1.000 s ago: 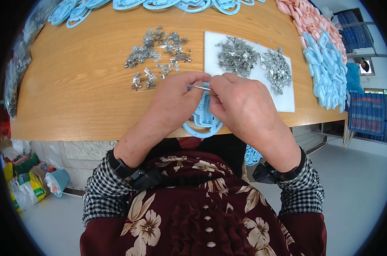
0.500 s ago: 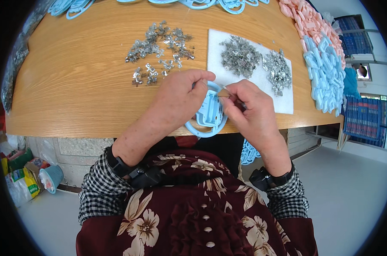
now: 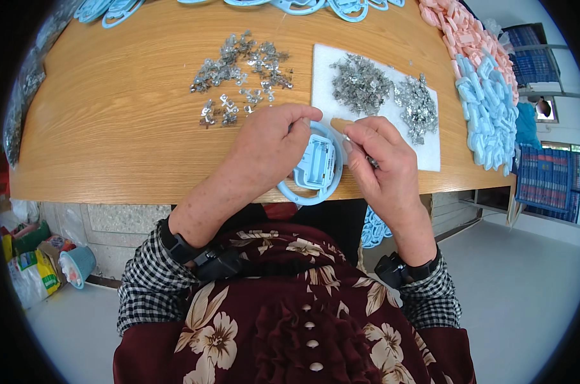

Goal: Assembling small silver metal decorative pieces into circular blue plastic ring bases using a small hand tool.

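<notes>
My left hand (image 3: pixel 269 142) is closed on the left side of a light-blue plastic housing (image 3: pixel 318 165), a round ring with a rectangular compartment in its middle. The housing is held at the table's front edge, its compartment facing up. Just right of the ring, apart from it, my right hand (image 3: pixel 387 160) is closed too. Small silvery metal pieces (image 3: pixel 372 162) show in its curled fingers, and something tiny and bright sits at the thumb tip. A tan covering (image 3: pixel 341 124) wraps one of its fingertips. My left fingers hide part of the ring.
Loose metal clips (image 3: pixel 229 67) lie scattered ahead of my left hand. A white foam sheet (image 3: pixel 322 80) bears two heaps of metal pieces (image 3: pixel 360 83). Blue housings (image 3: pixel 488 118) and pink ones (image 3: pixel 466 35) are piled along the right edge; more blue housings (image 3: pixel 296 5) line the far edge.
My right hand has drawn back to the right, off the housing, uncovering the right side of its ring. My left hand and the housing have hardly moved.
</notes>
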Demonstrator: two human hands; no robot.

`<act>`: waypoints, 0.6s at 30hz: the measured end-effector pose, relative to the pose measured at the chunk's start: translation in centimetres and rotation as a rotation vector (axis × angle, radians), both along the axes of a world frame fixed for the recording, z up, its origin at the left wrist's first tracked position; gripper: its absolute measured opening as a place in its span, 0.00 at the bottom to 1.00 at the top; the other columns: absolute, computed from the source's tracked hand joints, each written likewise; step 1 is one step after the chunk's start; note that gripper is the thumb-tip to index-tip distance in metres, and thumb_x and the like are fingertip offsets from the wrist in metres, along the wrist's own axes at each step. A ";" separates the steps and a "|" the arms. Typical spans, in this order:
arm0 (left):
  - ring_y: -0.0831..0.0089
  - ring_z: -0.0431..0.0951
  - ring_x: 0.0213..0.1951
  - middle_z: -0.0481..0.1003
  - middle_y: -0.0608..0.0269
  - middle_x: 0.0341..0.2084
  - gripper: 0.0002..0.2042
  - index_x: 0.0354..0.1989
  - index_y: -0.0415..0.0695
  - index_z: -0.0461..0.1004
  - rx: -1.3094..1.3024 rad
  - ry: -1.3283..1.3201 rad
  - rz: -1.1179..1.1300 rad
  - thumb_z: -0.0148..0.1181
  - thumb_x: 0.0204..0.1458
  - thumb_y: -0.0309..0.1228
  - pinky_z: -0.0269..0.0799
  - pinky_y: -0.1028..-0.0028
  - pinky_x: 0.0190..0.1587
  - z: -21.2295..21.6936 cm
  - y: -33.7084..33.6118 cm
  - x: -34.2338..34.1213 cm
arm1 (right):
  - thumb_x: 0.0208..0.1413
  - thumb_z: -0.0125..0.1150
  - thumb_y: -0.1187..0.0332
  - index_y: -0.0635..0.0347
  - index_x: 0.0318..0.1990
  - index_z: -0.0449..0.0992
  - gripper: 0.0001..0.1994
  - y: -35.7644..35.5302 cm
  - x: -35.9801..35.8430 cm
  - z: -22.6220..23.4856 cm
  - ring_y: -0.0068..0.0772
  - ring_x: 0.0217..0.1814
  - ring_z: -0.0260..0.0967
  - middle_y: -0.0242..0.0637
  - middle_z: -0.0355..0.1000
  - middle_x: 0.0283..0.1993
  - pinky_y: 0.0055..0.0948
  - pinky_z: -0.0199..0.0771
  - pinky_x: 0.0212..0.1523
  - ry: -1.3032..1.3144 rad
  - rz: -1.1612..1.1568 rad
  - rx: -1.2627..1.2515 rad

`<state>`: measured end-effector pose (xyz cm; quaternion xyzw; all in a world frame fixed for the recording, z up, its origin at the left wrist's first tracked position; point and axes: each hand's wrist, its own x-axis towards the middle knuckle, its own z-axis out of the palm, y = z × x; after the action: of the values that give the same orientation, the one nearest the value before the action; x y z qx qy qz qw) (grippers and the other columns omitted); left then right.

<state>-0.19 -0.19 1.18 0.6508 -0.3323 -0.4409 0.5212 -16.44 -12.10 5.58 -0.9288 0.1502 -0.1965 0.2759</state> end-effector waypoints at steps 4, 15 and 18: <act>0.70 0.80 0.20 0.79 0.52 0.22 0.16 0.50 0.32 0.78 -0.047 0.023 0.069 0.47 0.62 0.28 0.75 0.70 0.26 0.0 -0.2 -0.3 | 0.49 0.63 0.81 0.64 0.48 0.77 0.16 1.1 -0.7 -0.7 0.48 0.41 0.74 0.44 0.72 0.43 0.36 0.76 0.43 0.135 0.071 0.039; 0.81 0.79 0.37 0.80 0.64 0.39 0.16 0.57 0.36 0.75 -0.057 0.178 0.006 0.48 0.67 0.29 0.76 0.78 0.41 -0.6 0.0 0.0 | 0.64 0.61 0.67 0.67 0.56 0.74 0.17 0.8 -0.9 -2.3 0.30 0.35 0.73 0.38 0.74 0.37 0.29 0.75 0.36 -0.029 -0.223 0.437; 0.82 0.78 0.41 0.80 0.66 0.42 0.16 0.59 0.38 0.74 -0.118 0.257 -0.052 0.48 0.67 0.30 0.75 0.77 0.43 -0.9 0.6 0.5 | 0.67 0.59 0.63 0.66 0.56 0.74 0.17 -0.1 -0.9 -1.6 0.16 0.29 0.69 0.28 0.73 0.34 0.17 0.68 0.27 0.045 -0.233 1.014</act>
<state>0.27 0.44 0.33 0.5485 -0.3050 -0.5137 0.5850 -17.29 -12.24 3.94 -0.6594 0.3348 -0.1083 0.6643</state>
